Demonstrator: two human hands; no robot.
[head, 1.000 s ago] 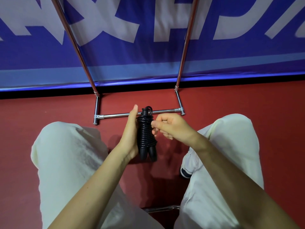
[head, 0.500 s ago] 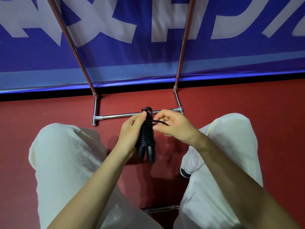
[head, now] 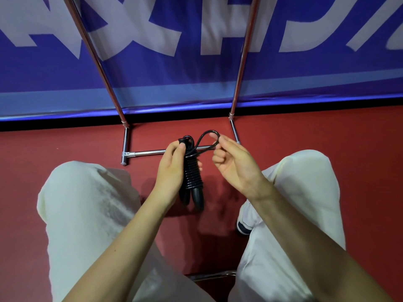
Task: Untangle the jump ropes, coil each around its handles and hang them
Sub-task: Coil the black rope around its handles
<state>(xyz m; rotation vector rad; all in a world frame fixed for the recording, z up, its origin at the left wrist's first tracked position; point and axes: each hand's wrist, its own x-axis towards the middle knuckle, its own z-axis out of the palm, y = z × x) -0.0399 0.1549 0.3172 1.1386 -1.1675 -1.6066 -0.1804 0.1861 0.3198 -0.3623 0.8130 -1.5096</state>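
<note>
Now the right hand (head: 234,164) has pulled a loop (head: 208,140) of black rope out to the side, pinching it near the top. The left hand (head: 171,171) grips the jump rope (head: 193,179), which is wound tight around its two handles and held upright between the knees, above the red floor (head: 65,144) and near the metal rack (head: 148,152).

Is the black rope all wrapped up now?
Mostly. The rope coils tightly round its handles, but one loop sticks out, pinched by the right hand.

Rack poles (head: 244,55) cut off, perhaps taller
</note>
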